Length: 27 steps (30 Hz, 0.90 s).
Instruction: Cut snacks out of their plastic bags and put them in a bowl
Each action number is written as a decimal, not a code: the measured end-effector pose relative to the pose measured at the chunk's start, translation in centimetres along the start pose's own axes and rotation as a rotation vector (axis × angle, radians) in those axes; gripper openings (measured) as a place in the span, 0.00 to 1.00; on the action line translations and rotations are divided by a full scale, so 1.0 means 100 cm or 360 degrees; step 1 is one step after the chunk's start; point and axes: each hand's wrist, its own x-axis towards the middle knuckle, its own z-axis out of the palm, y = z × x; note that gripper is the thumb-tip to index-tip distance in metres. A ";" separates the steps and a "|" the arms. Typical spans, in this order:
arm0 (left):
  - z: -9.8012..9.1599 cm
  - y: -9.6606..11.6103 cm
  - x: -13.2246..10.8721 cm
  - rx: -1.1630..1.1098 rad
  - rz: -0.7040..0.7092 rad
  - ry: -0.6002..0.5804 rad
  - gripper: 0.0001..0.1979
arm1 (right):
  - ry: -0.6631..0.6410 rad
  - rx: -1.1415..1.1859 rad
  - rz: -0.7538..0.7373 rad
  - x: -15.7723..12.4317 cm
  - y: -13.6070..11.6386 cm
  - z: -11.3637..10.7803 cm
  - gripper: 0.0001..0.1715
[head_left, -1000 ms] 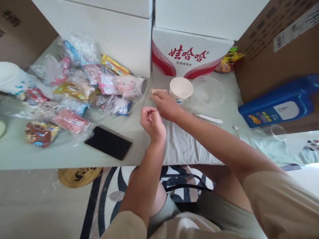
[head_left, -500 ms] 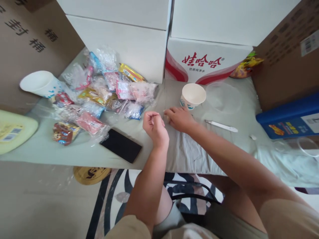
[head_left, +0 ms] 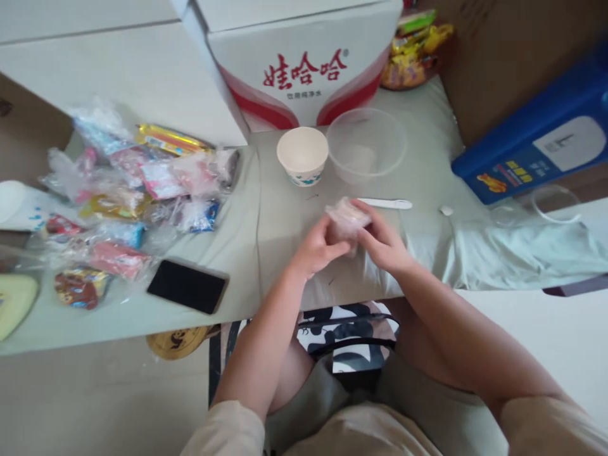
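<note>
One head-worn camera looks forward and steeply down, close over the desk [head_left: 280, 221], toward a white box [head_left: 308, 79] behind it

A crumpled, pinkish packet [head_left: 349, 218] sits between left grip [head_left: 317, 249] and right grip [head_left: 386, 240]

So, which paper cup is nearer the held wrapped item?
The mid-table paper cup, beside the clear bowl; the other paper cup is far left by the snack packets, farther from the wrapped item.
</note>
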 end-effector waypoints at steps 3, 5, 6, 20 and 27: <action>-0.009 -0.001 0.010 0.0173 0.0078 0.0323 0.35 | 0.0107 -0.0596 -0.0177 0.012 0.008 -0.019 0.25; -0.024 0.001 0.015 0.0326 0.0206 0.0522 0.37 | 0.0196 -0.1014 -0.0163 0.022 0.013 -0.036 0.22; -0.032 0.001 0.016 0.0401 0.0258 0.0596 0.38 | 0.0208 -0.1194 -0.0120 0.026 0.016 -0.044 0.22; -0.031 -0.025 0.036 0.0918 0.0381 0.0507 0.35 | -0.0240 -0.1140 -0.0138 0.012 0.000 -0.055 0.25; -0.050 -0.023 0.029 0.1280 0.0495 0.0621 0.33 | -0.0005 -0.1493 0.0111 0.006 0.012 -0.092 0.22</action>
